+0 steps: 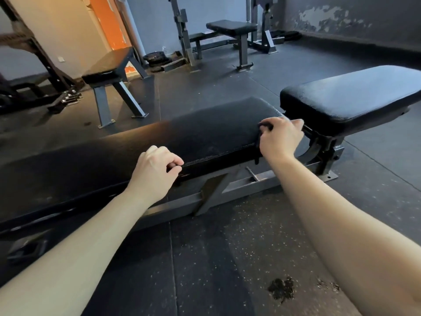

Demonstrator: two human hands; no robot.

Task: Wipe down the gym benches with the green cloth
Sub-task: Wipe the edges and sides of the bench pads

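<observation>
Dark fabric, near-black in this light, is the only cloth [265,127] I can log; I cannot confirm from this feed that it is green. It sits at the right end of the nearest bench pad [205,128], bunched on top with a narrow tail hanging down the pad's near face. Its colour merges with the upholstery, so I cannot trace its full outline.

That pad is long, black and matt, with a faint warm sheen toward its left. A second black pad [355,96], thicker and glossier, stands just right of it on the same grey steel frame [250,185]. Further benches stand beyond: a flat one [107,67] at far left, another [231,26] at far centre inside a rack.

A pale label [269,38] on the far rack's leg is too small to read.

Both forearms are bare and reach forward from the near corners. My left hand [157,169] rests at the pad's near rim, knuckles up, fingers curled, thumb and forefinger pinching a dark edge that I take for the cloth. My right hand [281,137] lies over the pad's right end, fingers curled, gripping the bunched cloth.

Speckled black rubber flooring [227,258] lies beneath.
</observation>
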